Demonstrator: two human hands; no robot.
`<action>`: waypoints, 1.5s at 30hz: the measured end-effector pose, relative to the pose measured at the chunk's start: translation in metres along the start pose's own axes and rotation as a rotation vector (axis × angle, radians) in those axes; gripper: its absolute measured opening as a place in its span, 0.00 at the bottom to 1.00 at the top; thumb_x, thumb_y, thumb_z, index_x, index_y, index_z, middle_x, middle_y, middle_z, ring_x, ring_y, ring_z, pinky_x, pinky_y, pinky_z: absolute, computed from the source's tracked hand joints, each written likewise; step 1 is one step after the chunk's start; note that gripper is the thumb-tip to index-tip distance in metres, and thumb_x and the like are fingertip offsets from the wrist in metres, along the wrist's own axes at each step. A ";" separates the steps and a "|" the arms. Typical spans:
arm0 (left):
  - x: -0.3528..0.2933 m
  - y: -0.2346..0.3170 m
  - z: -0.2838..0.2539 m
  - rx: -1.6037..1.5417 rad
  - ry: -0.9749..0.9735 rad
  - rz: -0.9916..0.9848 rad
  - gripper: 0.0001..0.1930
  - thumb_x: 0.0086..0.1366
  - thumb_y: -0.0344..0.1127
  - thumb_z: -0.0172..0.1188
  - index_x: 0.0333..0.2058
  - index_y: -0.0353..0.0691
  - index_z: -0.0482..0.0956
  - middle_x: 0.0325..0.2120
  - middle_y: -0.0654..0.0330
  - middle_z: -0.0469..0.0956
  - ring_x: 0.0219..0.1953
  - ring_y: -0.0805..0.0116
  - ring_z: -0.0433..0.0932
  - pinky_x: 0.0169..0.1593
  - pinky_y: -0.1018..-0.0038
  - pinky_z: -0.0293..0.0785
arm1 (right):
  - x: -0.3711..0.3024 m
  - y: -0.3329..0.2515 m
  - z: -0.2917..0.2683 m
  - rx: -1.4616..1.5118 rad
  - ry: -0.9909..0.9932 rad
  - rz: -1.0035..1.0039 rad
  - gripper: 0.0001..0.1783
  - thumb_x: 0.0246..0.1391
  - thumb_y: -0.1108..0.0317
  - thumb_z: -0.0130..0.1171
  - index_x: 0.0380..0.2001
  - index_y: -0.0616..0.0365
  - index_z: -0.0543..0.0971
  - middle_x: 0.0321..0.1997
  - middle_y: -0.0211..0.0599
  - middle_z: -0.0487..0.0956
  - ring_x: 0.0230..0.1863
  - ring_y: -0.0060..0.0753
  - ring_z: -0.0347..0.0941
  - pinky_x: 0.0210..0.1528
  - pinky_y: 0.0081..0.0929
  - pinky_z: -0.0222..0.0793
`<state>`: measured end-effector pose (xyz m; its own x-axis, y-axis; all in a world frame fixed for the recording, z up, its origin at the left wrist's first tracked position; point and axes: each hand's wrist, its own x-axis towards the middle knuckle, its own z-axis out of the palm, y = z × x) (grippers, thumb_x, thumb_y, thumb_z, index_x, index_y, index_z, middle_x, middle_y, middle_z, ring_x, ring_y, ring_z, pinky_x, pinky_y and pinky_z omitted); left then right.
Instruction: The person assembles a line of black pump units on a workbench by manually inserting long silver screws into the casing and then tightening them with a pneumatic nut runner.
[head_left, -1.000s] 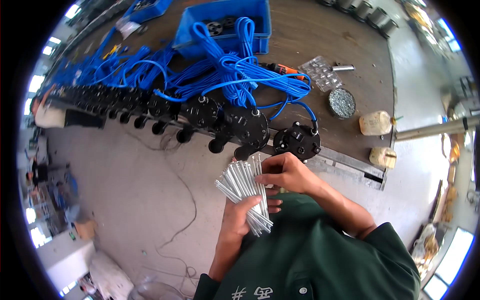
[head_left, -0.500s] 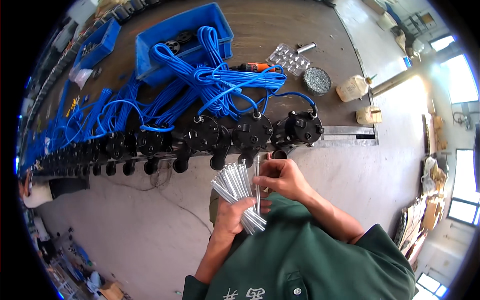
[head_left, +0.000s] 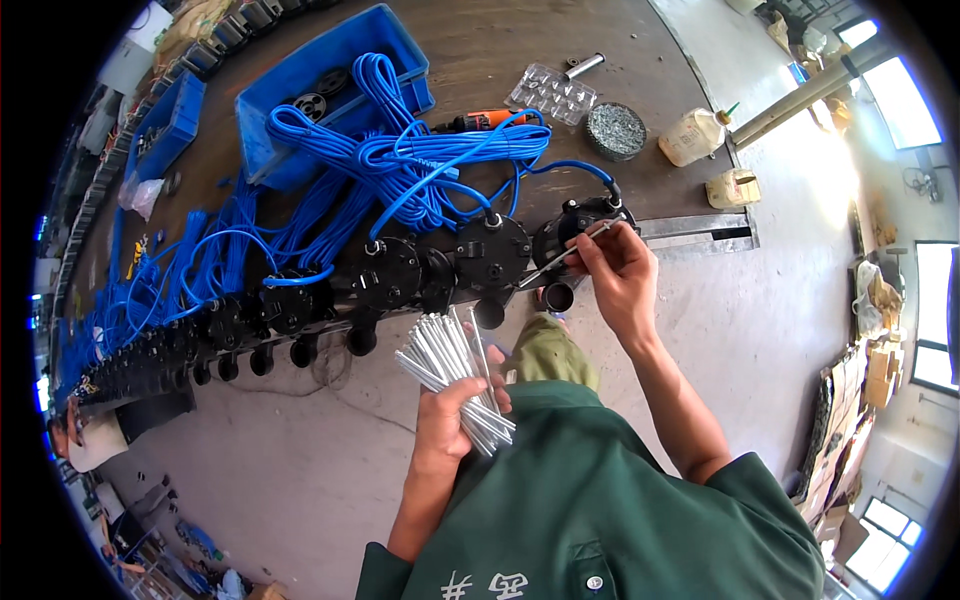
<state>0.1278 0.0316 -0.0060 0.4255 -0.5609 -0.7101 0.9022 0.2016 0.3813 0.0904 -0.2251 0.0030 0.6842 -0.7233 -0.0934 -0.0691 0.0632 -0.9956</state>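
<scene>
My left hand (head_left: 445, 418) is closed around a bundle of long silver bolts (head_left: 440, 355), held low in front of the green shirt. One bolt at the bundle's right side stands a little apart from the others. My right hand (head_left: 625, 280) pinches a single long bolt (head_left: 545, 270) between thumb and fingers, tilted across the front of the rightmost black pump (head_left: 552, 235). My fingers partly cover that pump's top. To its left, another black pump (head_left: 492, 255) stands upright at the bench edge, a blue cable rising from its top.
Several more black pumps (head_left: 385, 275) line the bench edge leftward. Coiled blue cables (head_left: 400, 165) lie behind them, partly over a blue crate (head_left: 265, 160). An orange power tool (head_left: 490, 120), a round tin of small parts (head_left: 615, 132) and a plastic bottle (head_left: 692, 138) are on the bench (head_left: 640, 90).
My right hand has moved away from the bundle, up and right to the rightmost pump, carrying one bolt. The left hand keeps its hold. The whole view has shifted slightly.
</scene>
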 end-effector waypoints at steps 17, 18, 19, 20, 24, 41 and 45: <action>-0.009 0.010 0.007 0.022 -0.065 -0.017 0.22 0.57 0.24 0.61 0.52 0.30 0.72 0.33 0.44 0.82 0.26 0.53 0.84 0.31 0.62 0.84 | -0.055 -0.031 0.016 -0.311 -0.467 0.156 0.28 0.51 0.59 0.76 0.49 0.64 0.78 0.26 0.31 0.79 0.27 0.20 0.75 0.30 0.26 0.73; -0.009 0.010 0.010 0.050 -0.074 -0.041 0.23 0.57 0.24 0.60 0.52 0.29 0.71 0.32 0.44 0.82 0.26 0.53 0.84 0.30 0.62 0.84 | -0.060 -0.032 0.020 -0.090 -0.577 0.224 0.22 0.58 0.59 0.71 0.48 0.65 0.80 0.23 0.27 0.78 0.28 0.14 0.72 0.30 0.23 0.70; -0.009 0.011 0.015 0.081 -0.086 -0.063 0.23 0.57 0.23 0.59 0.53 0.29 0.71 0.32 0.43 0.82 0.26 0.53 0.84 0.30 0.63 0.84 | -0.061 -0.034 0.023 -0.046 -0.633 0.378 0.17 0.63 0.62 0.66 0.45 0.65 0.81 0.22 0.26 0.77 0.26 0.13 0.70 0.29 0.21 0.68; -0.010 0.010 0.021 0.066 -0.159 -0.022 0.24 0.57 0.23 0.59 0.54 0.27 0.70 0.33 0.43 0.82 0.27 0.53 0.84 0.30 0.64 0.85 | -0.056 -0.029 0.021 -0.109 -0.669 0.414 0.14 0.64 0.62 0.65 0.42 0.63 0.81 0.23 0.25 0.77 0.26 0.13 0.70 0.28 0.20 0.67; -0.012 0.007 0.020 0.090 -0.086 -0.089 0.28 0.58 0.23 0.59 0.58 0.30 0.67 0.36 0.42 0.81 0.28 0.55 0.84 0.29 0.65 0.84 | -0.031 -0.049 0.007 0.017 -0.517 0.375 0.13 0.67 0.61 0.60 0.35 0.61 0.79 0.24 0.27 0.79 0.25 0.18 0.76 0.26 0.19 0.70; -0.008 0.023 0.020 -0.023 -0.031 0.013 0.13 0.63 0.32 0.62 0.45 0.42 0.72 0.27 0.56 0.76 0.26 0.62 0.77 0.31 0.63 0.75 | 0.055 -0.040 0.012 -0.573 -0.171 -0.506 0.05 0.58 0.72 0.63 0.31 0.62 0.78 0.26 0.46 0.79 0.28 0.51 0.77 0.30 0.41 0.72; -0.005 0.030 0.037 -0.099 -0.056 0.027 0.14 0.64 0.32 0.63 0.47 0.42 0.72 0.29 0.56 0.76 0.25 0.63 0.77 0.31 0.64 0.76 | 0.057 -0.038 0.022 -0.731 -0.408 -0.694 0.08 0.53 0.70 0.66 0.33 0.61 0.79 0.30 0.47 0.79 0.32 0.56 0.77 0.33 0.44 0.74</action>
<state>0.1506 0.0109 0.0306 0.4477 -0.5974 -0.6654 0.8942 0.2938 0.3378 0.1482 -0.2534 0.0353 0.9210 -0.1519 0.3587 0.1027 -0.7935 -0.5998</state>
